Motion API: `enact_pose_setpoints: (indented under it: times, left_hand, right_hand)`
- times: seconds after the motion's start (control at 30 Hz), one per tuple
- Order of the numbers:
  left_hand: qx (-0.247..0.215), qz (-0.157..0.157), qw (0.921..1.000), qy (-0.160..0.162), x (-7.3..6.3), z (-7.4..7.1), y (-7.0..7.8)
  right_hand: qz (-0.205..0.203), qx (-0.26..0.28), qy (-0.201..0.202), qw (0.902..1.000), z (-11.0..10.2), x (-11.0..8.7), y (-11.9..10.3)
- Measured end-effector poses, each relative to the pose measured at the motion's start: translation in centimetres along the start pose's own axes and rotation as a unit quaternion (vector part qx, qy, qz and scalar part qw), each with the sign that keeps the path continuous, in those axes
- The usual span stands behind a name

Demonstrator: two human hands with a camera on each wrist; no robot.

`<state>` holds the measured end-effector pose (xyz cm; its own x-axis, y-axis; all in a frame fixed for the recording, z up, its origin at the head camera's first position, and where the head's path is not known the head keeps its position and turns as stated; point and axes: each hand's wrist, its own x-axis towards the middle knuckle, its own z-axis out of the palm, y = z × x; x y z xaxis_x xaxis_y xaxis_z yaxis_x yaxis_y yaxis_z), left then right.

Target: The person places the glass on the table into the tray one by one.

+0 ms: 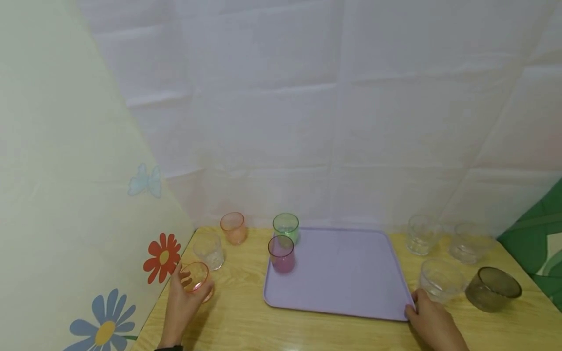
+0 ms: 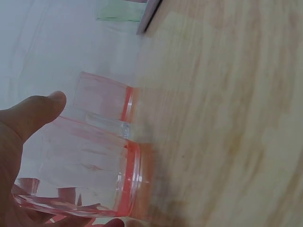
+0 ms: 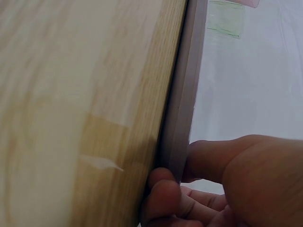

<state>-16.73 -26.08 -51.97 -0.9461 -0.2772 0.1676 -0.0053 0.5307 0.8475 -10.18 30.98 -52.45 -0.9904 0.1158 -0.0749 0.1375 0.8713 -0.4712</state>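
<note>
While the fingers of the left hand [image 1: 185, 304] are curving round an orange glass [image 2: 94, 165], the right hand [image 1: 432, 322] is pinching the near right corner of a lilac tray [image 1: 342, 278] (apparently for steadiness), whose left side is bearing a purple glass [image 1: 283, 261].

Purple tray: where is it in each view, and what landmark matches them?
Head: the purple tray lies low, just right of centre, its near right corner in the right hand.
Left wrist: only a bit of its edge, top middle.
Right wrist: its edge runs from the top, right of centre, down to the hand.
Shared landmark: the green glass, at the top in both wrist views.
</note>
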Motion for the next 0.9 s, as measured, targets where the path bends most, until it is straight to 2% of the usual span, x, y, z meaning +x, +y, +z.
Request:
enact_pose_setpoints:
  times: [0.23,0.63,0.9]
  left_hand:
    - [-0.001,-0.008,0.9999,-0.013,-0.14,-0.06,-0.3]
    - [0.02,-0.005,0.9998,0.004,-0.27,-0.03,-0.05]
    - [0.019,-0.017,0.9996,0.005,-0.32,-0.02,-0.01]
  right_hand:
    - [0.01,0.001,-0.011,0.9999,-0.02,-0.27,-0.15]
    - [0.007,0.003,-0.004,1.0,0.02,-0.14,-0.02]
    - [0.008,0.003,-0.005,1.0,0.03,0.03,0.06]
